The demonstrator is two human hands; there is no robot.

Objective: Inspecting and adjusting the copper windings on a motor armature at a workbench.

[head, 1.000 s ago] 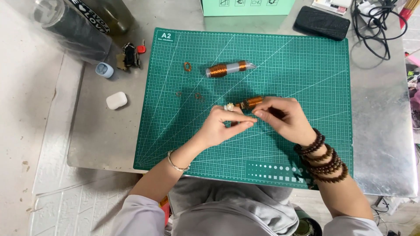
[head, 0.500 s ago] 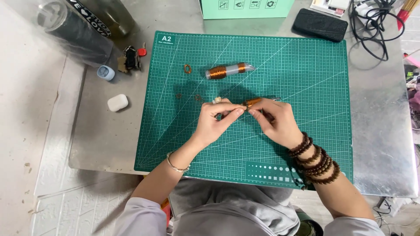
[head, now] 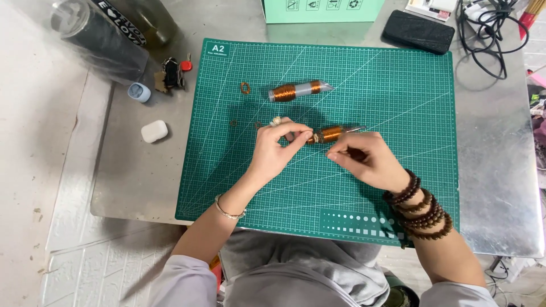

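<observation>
Copper-coloured wire: a small coil [head: 330, 134] wound on a short tube lies on the green cutting mat [head: 398, 187], between the two hands, near the mat's middle.
Left hand [head: 276, 149]: thumb and forefinger are pressed together on the pale end of the coil, pinching it so it stays put.
Right hand [head: 367, 162]: its fingertips are closed together just below the coil's other end, apparently nipping a fine strand; the strand itself is too thin to see.
Doing it well: by my judgement the holding hand should keep the coil from rolling, while the other hand keeps the strand taut and level so the turns do not slip off the tube or kink.
Second coil [head: 298, 91]: a longer clear tube with two copper bands lies well apart, higher on the mat, untouched.
Small ring [head: 245, 87]: a loop of the same wire rests left of that tube.
Hard to make out: whether the right hand holds wire or a small tool, since its fingers cover the spot.
Also unclear: the dark specks on the mat left of the left hand.
Cut off: the green box [head: 321, 10] and the cables [head: 489, 34] at the top edge.
</observation>
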